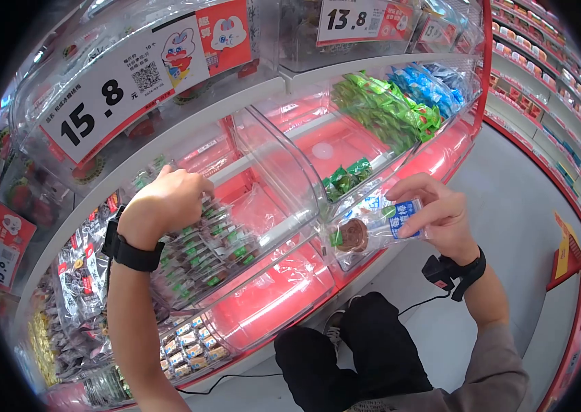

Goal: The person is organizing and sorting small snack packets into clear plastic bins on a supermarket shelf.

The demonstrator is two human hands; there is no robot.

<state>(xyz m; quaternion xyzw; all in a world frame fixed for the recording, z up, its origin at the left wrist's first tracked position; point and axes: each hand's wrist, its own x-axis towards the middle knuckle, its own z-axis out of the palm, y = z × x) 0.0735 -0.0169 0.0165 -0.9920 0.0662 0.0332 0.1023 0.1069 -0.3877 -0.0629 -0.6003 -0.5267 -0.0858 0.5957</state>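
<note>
My left hand reaches into a clear bin, over rows of small packets with green marks. Its fingers are bent down among the packets, and the fingertips are hidden. At the right, my right hand pinches a clear plastic bag with blue and white print between thumb and fingers. A round brown piece shows through the bag's lower left part. The bag hangs in front of the bin's outer edge, below a few dark green packets.
Green packets and blue packets fill the upper right bin. Price signs front the upper shelf. Clear dividers stand between bins. Small wrapped pieces lie at the lower left. A yellow and red stand is at the far right.
</note>
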